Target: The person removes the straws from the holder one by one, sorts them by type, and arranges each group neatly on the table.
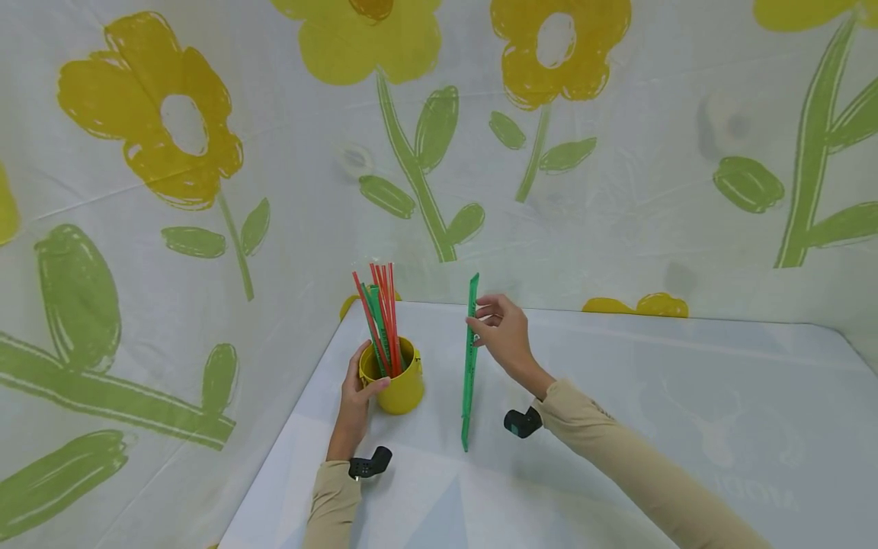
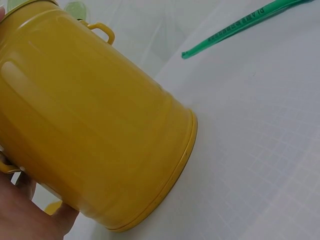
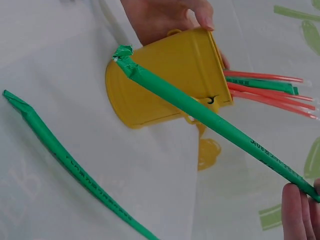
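Note:
My left hand grips a small yellow pail from its left side, thumb at the rim. The pail, with small side loops, stands on the table holding several red straws and green-wrapped straws. To the right of the pail, my right hand pinches a long green-wrapped straw near its upper end, between thumb and fingertips. This straw has a crumpled wrapper tip and dark printing, and crosses in front of the pail in the right wrist view. A second green-wrapped straw shows there, apart from the pail.
The white table carries faint printed shapes and lettering. Behind it and on the left hang white sheets printed with yellow flowers and green leaves. Black wrist cameras sit on both wrists.

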Motion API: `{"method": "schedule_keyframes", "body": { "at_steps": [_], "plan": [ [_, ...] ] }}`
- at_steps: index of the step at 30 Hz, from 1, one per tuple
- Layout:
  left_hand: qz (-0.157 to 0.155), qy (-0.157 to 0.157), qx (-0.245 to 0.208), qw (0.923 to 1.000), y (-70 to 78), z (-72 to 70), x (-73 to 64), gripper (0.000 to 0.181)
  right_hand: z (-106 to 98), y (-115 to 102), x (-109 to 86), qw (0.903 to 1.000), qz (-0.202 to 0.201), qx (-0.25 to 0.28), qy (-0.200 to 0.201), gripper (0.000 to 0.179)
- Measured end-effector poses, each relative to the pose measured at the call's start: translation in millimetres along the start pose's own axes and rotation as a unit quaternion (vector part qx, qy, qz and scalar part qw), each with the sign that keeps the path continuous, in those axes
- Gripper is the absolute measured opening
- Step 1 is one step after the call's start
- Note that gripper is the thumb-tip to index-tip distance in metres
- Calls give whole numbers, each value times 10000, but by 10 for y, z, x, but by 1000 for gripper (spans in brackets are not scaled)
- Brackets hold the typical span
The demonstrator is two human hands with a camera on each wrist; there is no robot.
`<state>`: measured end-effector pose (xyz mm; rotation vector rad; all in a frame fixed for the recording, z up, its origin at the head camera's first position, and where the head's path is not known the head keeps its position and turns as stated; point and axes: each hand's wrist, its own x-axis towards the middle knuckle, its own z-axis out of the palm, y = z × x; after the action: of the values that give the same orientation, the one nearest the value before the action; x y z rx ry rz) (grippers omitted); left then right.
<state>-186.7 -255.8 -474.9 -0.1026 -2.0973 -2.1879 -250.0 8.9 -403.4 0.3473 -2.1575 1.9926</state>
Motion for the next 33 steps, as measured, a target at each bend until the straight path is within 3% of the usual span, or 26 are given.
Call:
{"method": "schedule_keyframes", "body": {
  "at_steps": [33],
  "plan": [
    [-72,44,-12,10000,33,19,-19,71,-99,580,-108,9903,1266,-490,312,32]
  ]
}}
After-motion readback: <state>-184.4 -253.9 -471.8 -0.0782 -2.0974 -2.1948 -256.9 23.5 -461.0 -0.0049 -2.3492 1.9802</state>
